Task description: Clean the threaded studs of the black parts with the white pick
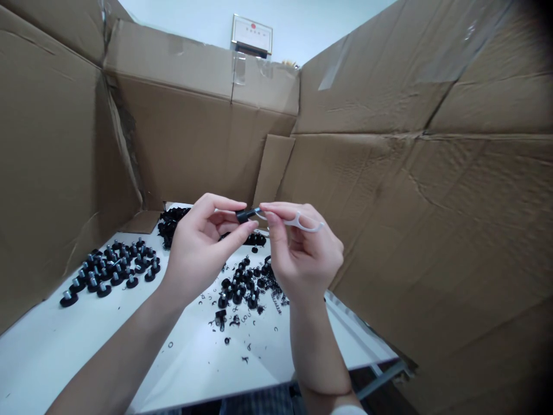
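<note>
Matt cardboard walls [194,144]; pick [307,226] probably smooth plastic.

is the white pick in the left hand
No, the right hand holds the white plastic pick; the left hand holds a black rubber foot.

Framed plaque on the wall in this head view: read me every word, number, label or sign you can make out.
Nothing is legible: the framed plaque shows small printed lines, too small and blurred to read, and the cardboard panel shows no readable print.

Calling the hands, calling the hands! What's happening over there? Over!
Left hand gripping black threaded foot. Right hand pinching white plastic pick. Black curly shavings below, nothing in the way.
</note>
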`<state>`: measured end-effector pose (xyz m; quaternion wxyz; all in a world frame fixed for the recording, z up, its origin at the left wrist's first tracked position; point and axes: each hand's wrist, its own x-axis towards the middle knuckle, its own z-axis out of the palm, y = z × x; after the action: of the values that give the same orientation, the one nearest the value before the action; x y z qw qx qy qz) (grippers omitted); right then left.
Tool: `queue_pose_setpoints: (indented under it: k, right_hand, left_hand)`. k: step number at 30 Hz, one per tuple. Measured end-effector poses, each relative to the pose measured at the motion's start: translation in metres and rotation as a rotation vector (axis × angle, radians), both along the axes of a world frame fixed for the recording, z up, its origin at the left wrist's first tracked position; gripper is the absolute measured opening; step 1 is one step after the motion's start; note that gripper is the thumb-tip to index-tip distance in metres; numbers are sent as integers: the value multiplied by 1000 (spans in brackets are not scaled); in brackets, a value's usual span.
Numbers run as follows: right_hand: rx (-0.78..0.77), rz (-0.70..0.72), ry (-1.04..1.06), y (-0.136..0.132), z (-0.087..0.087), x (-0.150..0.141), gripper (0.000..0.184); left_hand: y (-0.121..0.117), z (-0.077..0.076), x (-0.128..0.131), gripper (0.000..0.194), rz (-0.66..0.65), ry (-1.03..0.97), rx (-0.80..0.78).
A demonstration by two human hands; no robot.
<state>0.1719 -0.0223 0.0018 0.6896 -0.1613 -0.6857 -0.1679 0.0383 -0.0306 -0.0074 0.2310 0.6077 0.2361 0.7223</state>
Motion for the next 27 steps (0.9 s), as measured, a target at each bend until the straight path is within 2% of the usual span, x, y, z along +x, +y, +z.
queue_pose_setpoints:
  k: [7,12,17,22,27]
  right_hand:
    - [45,-65,27,3,-3,-6,17]
    - [29,-91,21,2,-2,-6,19]
    - [31,-84,-1,2,-1,-5,17]
    - [-73,-17,-25,1,1,0,12]
    - [-280,150,42,3,1,6,7]
  left_hand:
    - [0,-2,2,15,83,50,33]
    - [1,-4,2,15,173,108,135]
    - [3,-4,1,17,196,167,213]
    - [5,-4,-2,19,199,208,228]
    - [6,-3,-5,20,212,247,267]
